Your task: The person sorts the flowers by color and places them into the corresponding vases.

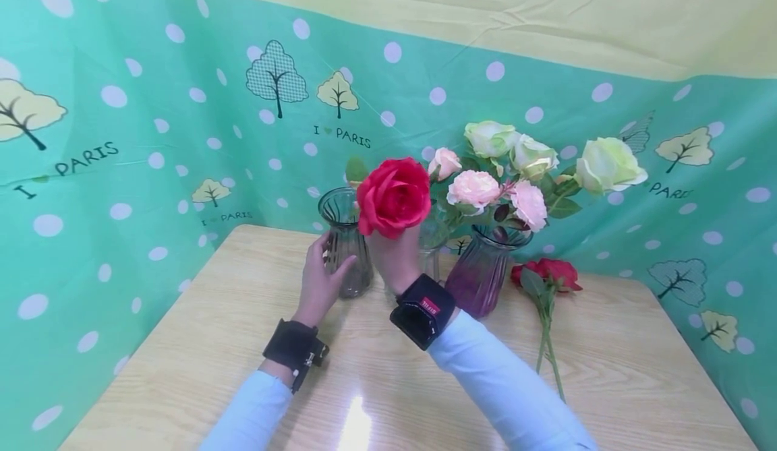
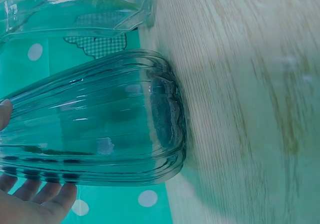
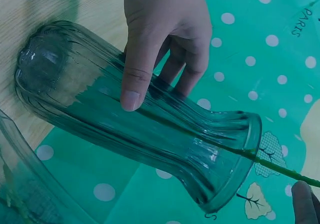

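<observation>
My left hand [image 1: 324, 276] grips a smoky ribbed glass vase [image 1: 354, 272] standing at the back of the table, thumb on one side and fingers on the other. In the right wrist view, a green stem [image 3: 215, 143] runs through the vase's flared mouth and down inside it. That stem belongs to a large red rose [image 1: 394, 198], which my right hand [image 1: 397, 259] holds just below the bloom. Only the right hand's fingertips [image 3: 303, 204] show beside the stem in the right wrist view. The left wrist view shows the vase's base [image 2: 167, 114] on the wood.
To the right, a clear glass vase [image 1: 429, 262] stands partly behind my right hand. Beside it is a purple-tinted vase [image 1: 479, 276] with pink flowers [image 1: 473, 190] and pale green-white roses [image 1: 609, 165]. Red roses [image 1: 555, 274] lie on the table [image 1: 637, 356] farther right. A patterned cloth [image 1: 182, 100] hangs behind.
</observation>
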`<action>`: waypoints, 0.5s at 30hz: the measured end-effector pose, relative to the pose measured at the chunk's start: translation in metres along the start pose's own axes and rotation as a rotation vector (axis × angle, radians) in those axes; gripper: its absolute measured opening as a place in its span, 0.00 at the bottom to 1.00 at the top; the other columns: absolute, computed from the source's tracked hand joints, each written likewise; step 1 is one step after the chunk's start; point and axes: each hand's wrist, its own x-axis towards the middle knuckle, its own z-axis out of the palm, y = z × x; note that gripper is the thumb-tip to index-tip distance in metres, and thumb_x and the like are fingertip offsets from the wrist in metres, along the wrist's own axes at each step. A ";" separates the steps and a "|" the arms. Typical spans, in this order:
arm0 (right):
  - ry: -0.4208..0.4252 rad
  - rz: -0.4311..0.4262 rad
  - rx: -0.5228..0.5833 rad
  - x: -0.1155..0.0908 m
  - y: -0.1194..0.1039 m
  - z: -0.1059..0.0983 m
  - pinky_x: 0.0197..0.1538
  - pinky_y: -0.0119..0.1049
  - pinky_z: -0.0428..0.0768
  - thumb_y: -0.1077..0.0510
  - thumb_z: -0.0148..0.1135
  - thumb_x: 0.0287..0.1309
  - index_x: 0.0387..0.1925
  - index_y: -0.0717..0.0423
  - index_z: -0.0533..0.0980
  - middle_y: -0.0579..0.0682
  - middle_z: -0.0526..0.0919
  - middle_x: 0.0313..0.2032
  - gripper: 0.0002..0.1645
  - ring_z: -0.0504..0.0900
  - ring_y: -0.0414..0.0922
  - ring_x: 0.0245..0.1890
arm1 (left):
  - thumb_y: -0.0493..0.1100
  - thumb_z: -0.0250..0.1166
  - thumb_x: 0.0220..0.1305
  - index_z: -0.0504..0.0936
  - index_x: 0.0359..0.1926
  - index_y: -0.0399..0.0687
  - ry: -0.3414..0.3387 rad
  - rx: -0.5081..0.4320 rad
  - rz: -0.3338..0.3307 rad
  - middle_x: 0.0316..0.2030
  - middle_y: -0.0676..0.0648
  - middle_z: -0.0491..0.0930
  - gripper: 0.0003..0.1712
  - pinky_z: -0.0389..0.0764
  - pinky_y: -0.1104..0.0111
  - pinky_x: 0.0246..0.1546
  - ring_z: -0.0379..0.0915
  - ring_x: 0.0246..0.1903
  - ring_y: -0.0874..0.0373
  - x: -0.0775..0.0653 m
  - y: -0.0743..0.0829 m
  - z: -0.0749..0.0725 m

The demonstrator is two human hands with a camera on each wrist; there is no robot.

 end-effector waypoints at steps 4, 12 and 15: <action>0.006 0.038 -0.099 0.001 0.019 0.006 0.46 0.33 0.78 0.71 0.61 0.47 0.44 0.62 0.71 0.57 0.80 0.34 0.19 0.78 0.41 0.37 | 0.50 0.65 0.59 0.56 0.68 0.40 0.000 0.003 0.004 0.62 0.39 0.64 0.42 0.70 0.53 0.62 0.63 0.62 0.46 0.000 0.000 0.000; -0.044 0.035 -0.433 0.001 0.027 0.014 0.36 0.33 0.80 0.67 0.60 0.51 0.42 0.59 0.73 0.54 0.82 0.31 0.13 0.79 0.45 0.29 | 0.49 0.64 0.59 0.56 0.68 0.40 0.004 0.006 0.013 0.62 0.39 0.64 0.41 0.70 0.54 0.62 0.62 0.62 0.47 0.000 -0.001 0.000; -0.072 0.069 -0.493 0.001 0.030 0.016 0.34 0.32 0.79 0.66 0.60 0.53 0.41 0.59 0.74 0.53 0.83 0.31 0.12 0.79 0.45 0.28 | 0.48 0.64 0.60 0.56 0.68 0.40 0.002 0.008 0.010 0.62 0.39 0.64 0.41 0.70 0.54 0.62 0.62 0.62 0.47 0.000 -0.001 0.000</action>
